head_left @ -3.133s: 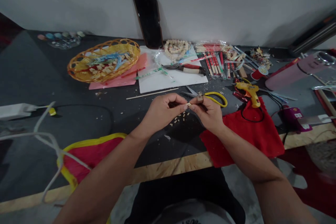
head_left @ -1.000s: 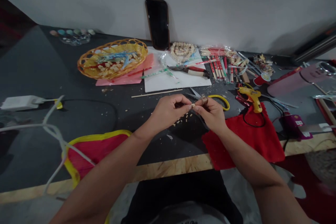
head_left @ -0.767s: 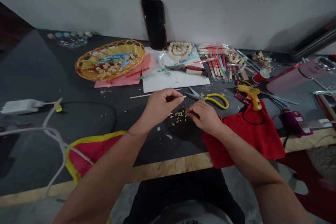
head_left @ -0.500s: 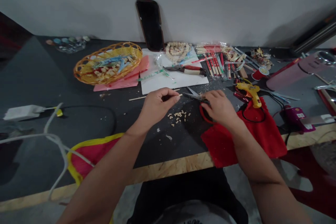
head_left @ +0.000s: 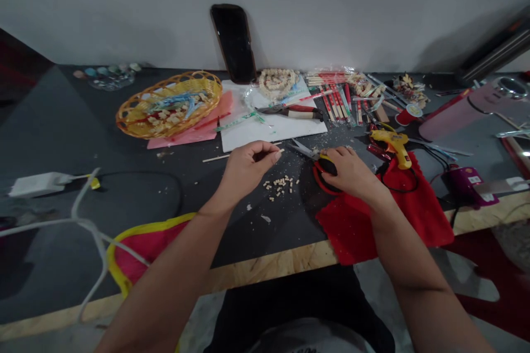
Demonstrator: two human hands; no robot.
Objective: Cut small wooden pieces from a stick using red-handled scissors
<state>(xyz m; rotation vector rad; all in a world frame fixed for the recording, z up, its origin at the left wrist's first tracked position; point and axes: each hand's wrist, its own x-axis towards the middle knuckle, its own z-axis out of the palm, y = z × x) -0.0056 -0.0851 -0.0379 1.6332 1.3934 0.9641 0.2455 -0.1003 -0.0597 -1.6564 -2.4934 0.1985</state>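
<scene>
Scissors (head_left: 313, 155) sit at two o'clock from the wood bits (head_left: 282, 184), blades toward ten o'clock, the right hand's (head_left: 348, 168) grip closed over their handles. The left hand (head_left: 245, 168), at ten o'clock from the wood bits, has a narrow grip, pinching a thin pale stick (head_left: 282, 150). The wood bits lie loosely scattered.

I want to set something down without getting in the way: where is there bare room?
Mainly the dark tabletop between the wicker basket and the white adapter. A smaller, speckled patch lies between the wood bits and the front edge. Crowded: along the wall from phone to pink bottle.
</scene>
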